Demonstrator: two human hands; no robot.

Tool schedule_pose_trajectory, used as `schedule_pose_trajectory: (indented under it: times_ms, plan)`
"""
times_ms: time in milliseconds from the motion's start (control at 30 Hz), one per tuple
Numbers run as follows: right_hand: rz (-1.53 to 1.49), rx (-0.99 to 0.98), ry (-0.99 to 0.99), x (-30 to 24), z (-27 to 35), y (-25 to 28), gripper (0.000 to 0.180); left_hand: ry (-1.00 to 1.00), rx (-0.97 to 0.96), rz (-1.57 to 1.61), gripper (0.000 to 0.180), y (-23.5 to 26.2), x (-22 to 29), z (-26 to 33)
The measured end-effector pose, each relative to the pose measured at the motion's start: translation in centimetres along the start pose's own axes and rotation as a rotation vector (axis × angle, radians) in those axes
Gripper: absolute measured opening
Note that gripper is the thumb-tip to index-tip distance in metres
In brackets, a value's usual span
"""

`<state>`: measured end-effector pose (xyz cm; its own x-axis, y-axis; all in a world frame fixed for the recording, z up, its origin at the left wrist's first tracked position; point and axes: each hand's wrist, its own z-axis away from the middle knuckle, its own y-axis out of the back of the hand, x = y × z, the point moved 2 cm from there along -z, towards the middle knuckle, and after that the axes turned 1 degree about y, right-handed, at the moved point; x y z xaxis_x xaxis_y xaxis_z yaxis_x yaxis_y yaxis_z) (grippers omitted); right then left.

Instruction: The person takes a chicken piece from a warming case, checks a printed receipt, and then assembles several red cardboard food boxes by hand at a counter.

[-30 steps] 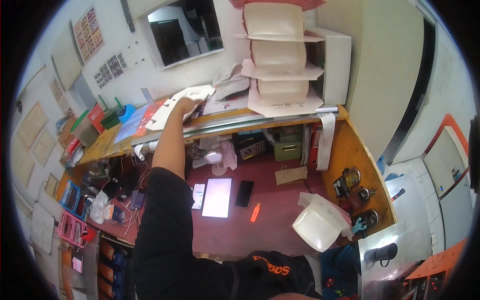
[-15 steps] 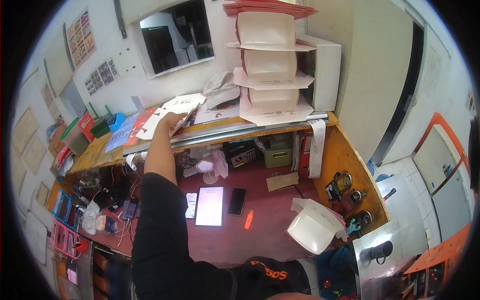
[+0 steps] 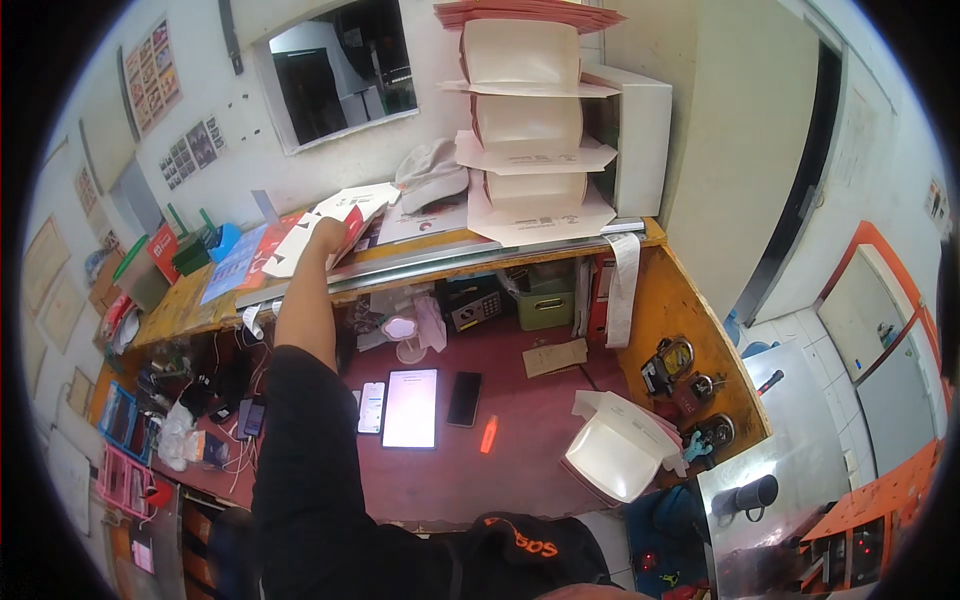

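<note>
My left hand reaches far up to the shelf top, its fingers closed at the edge of a flat cardboard box blank, white with a red side showing beside the fingers. More white blanks lie behind it, and the fingertips are partly hidden. A folded open box with a pale inside sits at the right of the dark red desk. Folded boxes stand stacked on the shelf's right, with flat red sheets on top. My right hand is out of view.
On the desk lie a lit tablet, a lit phone, a dark phone and an orange marker. A grey cap rests beside the stack. A paper strip hangs off the shelf edge. Cables clutter the left.
A red side of cardboard now shows beside my left hand, where white showed before. The view has shifted slightly, and more of the lit phone is visible beside my sleeve.
</note>
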<state>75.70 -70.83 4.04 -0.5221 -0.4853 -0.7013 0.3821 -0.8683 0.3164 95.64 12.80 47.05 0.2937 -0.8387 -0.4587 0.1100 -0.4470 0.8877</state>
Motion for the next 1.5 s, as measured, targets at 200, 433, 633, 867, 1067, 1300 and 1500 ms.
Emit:
schedule_pose_trajectory:
  times_ms: [200, 433, 633, 867, 1067, 1300, 1500]
  plan:
    - [-0.004, 0.014, -0.043, 1.2, 0.6, 1.4, 0.023, 0.479, 0.748, 0.539, 0.04, 2.7, 0.3, 1.1]
    - [-0.007, -0.087, 0.028, 1.6, 0.7, 0.9, 0.023, 0.348, 0.962, 1.595, 0.026, 13.0, 0.5, 14.4]
    - [0.394, -0.195, 0.943, -14.8, 6.6, -0.9, 0.019, -0.045, 0.937, 2.035, 0.034, 18.2, 8.9, 31.7]
    - [0.036, -0.199, 1.685, -33.2, 20.0, -3.3, 0.031, 0.075, 0.849, 2.051, 0.054, 15.7, 20.2, 45.5]
    - [0.549, -0.282, 2.163, -35.7, 30.4, -10.0, 0.054, 0.128, 0.327, 2.496, 0.036, 7.6, 28.8, 53.1]
    - [0.248, -0.888, 2.004, -30.3, 35.4, -19.9, 0.041, 0.175, 0.458, 2.792, 0.039, 4.9, 24.8, 64.9]
    - [-0.186, -1.279, 1.623, -24.9, 38.8, -26.9, 0.044, 0.227, 0.629, 2.796, 0.041, -1.6, 22.5, 73.7]
